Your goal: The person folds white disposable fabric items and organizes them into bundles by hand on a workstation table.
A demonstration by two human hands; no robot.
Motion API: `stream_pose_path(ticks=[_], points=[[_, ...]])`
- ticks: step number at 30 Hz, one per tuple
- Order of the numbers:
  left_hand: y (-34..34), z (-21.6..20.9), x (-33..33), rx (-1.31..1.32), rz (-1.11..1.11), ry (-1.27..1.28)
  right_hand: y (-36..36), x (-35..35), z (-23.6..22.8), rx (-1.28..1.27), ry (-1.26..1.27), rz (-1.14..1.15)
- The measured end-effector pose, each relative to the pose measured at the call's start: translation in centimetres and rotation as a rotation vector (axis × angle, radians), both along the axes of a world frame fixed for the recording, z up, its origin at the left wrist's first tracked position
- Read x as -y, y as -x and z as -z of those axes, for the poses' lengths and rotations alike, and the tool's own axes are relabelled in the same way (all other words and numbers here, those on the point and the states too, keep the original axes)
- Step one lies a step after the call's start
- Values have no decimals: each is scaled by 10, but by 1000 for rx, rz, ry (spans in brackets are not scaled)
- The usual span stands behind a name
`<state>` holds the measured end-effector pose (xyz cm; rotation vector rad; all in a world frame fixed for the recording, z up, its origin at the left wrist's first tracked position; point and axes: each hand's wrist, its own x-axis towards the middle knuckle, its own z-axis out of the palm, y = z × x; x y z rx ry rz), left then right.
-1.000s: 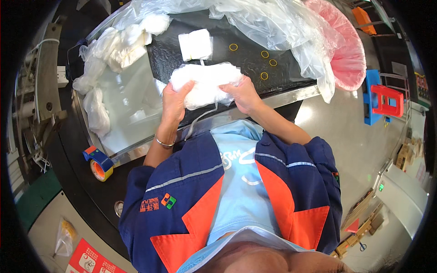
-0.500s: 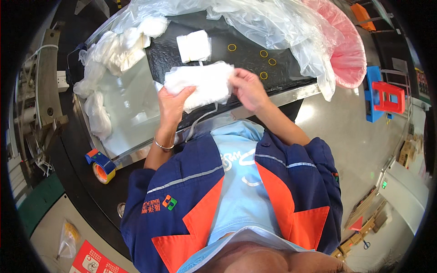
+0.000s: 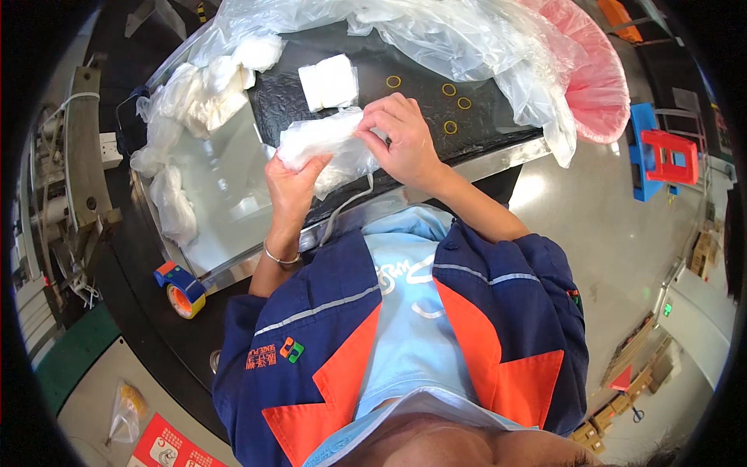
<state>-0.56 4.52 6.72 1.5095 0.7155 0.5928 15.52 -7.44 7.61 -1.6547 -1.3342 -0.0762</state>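
Note:
My left hand [image 3: 292, 191] is closed round the left end of a stack of thin white plastic bags [image 3: 323, 144], thumb on top. The stack is held just above the near edge of the black-covered table. At the stack's right end, my right hand [image 3: 406, 146] pinches the upper corner between thumb and fingers. The stack's right part is bunched and folded over. Beyond it lies a flat white bundle of bags [image 3: 328, 82]. Several yellow rubber bands [image 3: 450, 128] are spread on the black sheet to the right of this bundle.
Crumpled clear bags [image 3: 198, 97] are heaped along the table's left side. Loose clear plastic sheeting [image 3: 467, 47] covers the far edge, beside a pink-lined bin [image 3: 595, 86]. A tape dispenser [image 3: 183, 292] sits near the left front corner. A metal rim [image 3: 498, 162] edges the table.
My right hand has moved left and inward, carrying the stack's right end with it. The stack, earlier spread flat, is now bunched and partly folded over. My left hand keeps its hold.

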Motion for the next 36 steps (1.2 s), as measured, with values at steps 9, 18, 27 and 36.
stream_pose_path(ticks=[9, 18, 27, 36], points=[[0, 14, -6, 62, -15, 159, -2, 1, 10, -154, 239, -38], [5, 11, -12, 10, -6, 31, -19, 0, 10, -197, 308, -186], [24, -6, -29, 211, 106, 372, -38, 0, 38, -1587, 363, -412], [-4, 34, -21, 183, -166, 505, -15, -2, 38, -1724, 155, -503]])
